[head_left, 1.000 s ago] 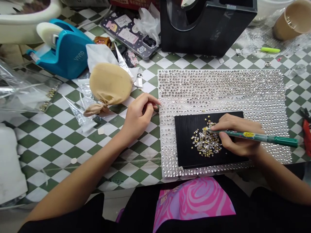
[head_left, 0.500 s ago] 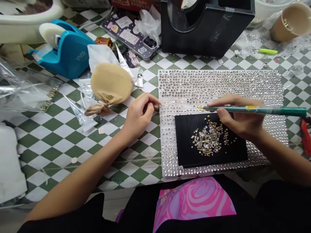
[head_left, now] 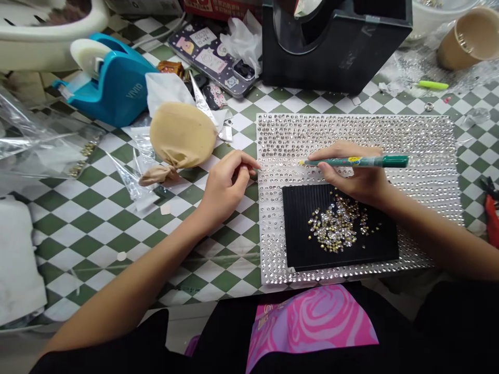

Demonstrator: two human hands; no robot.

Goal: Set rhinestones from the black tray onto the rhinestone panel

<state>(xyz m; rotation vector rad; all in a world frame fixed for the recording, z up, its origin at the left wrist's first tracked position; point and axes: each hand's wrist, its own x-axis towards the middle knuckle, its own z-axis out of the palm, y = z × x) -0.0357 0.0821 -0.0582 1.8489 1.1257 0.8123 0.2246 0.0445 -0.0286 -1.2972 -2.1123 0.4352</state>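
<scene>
My right hand [head_left: 353,174] grips a slim green pen [head_left: 366,161] near its yellowish tip. That tip points left, at or just above a sparser row of a white board [head_left: 351,132] studded with rows of clear rhinestones. Whether a stone sits on the tip is too small to tell. Below the hand, a black ribbed tray [head_left: 300,239] lies on the board with a loose heap of gold-backed rhinestones [head_left: 335,231] on it. My left hand [head_left: 228,182] rests on the table, loosely curled, thumb and index apart, its index fingertip at the board's left edge.
A beige tied pouch [head_left: 183,132] lies left of the board. Behind stand a blue tape dispenser [head_left: 120,88], a phone [head_left: 212,57] and a large black dispenser [head_left: 331,57]. A brown cup [head_left: 468,41] is at the back right, red-handled pliers [head_left: 491,221] at the right edge.
My right hand has moved left and slightly up over the board with the pen, which now looks shorter in view. My left hand has stayed at the board's edge.
</scene>
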